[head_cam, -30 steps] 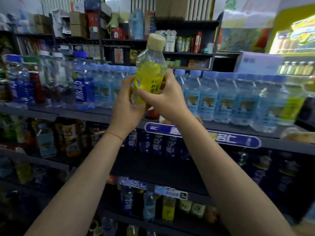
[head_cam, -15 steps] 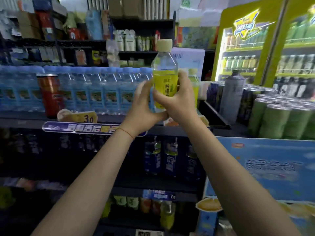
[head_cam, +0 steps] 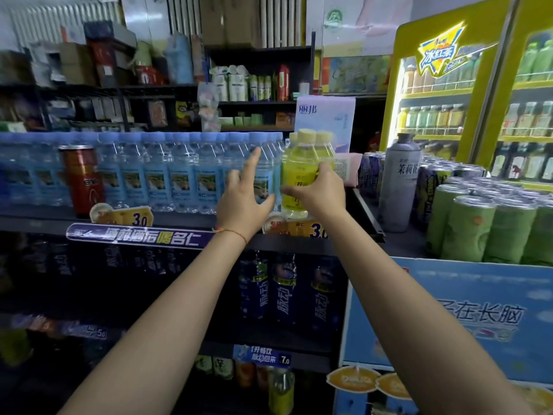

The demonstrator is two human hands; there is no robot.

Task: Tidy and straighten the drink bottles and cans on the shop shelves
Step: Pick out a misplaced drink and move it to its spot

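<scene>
Head cam, one view, faces fwd/down, close to shelf point(head_cam: 179, 218).

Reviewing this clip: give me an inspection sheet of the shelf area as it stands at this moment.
Surface: dark shelf with price tags on its front edge.
Job's things: yellow bottle upright at the right end of the row of blue-label water bottles.
Clutter: red can standing among the water bottles.
Grippers: right hand grips the yellow bottle; left hand open, fingers against the water bottles.
Cables: nothing seen.
Surroundings: green cans, grey bottle, lit drinks fridge.
</scene>
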